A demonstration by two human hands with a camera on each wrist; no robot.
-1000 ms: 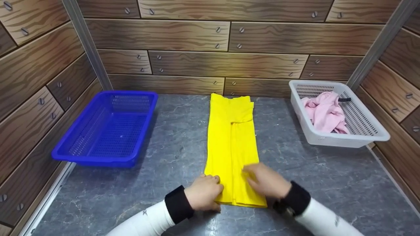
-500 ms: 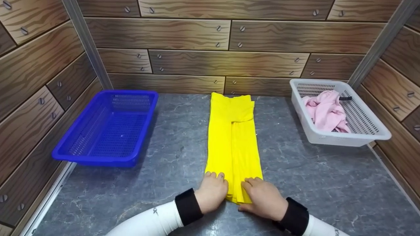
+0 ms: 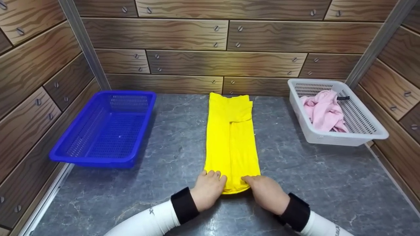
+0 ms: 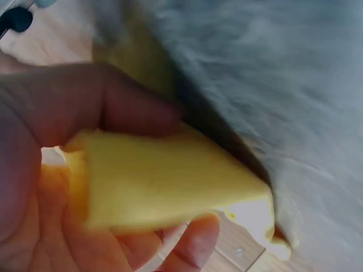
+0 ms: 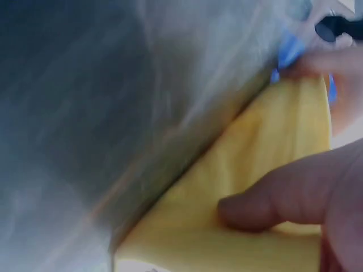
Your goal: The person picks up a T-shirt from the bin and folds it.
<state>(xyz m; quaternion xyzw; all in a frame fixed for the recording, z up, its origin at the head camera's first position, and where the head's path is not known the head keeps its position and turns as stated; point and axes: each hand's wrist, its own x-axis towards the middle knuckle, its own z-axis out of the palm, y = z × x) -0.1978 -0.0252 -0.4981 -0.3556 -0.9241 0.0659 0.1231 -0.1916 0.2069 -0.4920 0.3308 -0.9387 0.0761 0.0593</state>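
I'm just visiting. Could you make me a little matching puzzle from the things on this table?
1. pink cloth
2. blue basket
3. yellow cloth
4. white basket

A. held by the left hand and right hand
B. at the right of the table, with something in it
C. crumpled inside a basket
D. at the table's left

Pairs: 1-C, 2-D, 3-A, 4-B

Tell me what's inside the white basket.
The white basket holds a crumpled pink cloth, with a small black strip at its edge. Whatever lies beneath the cloth is covered and can't be seen.
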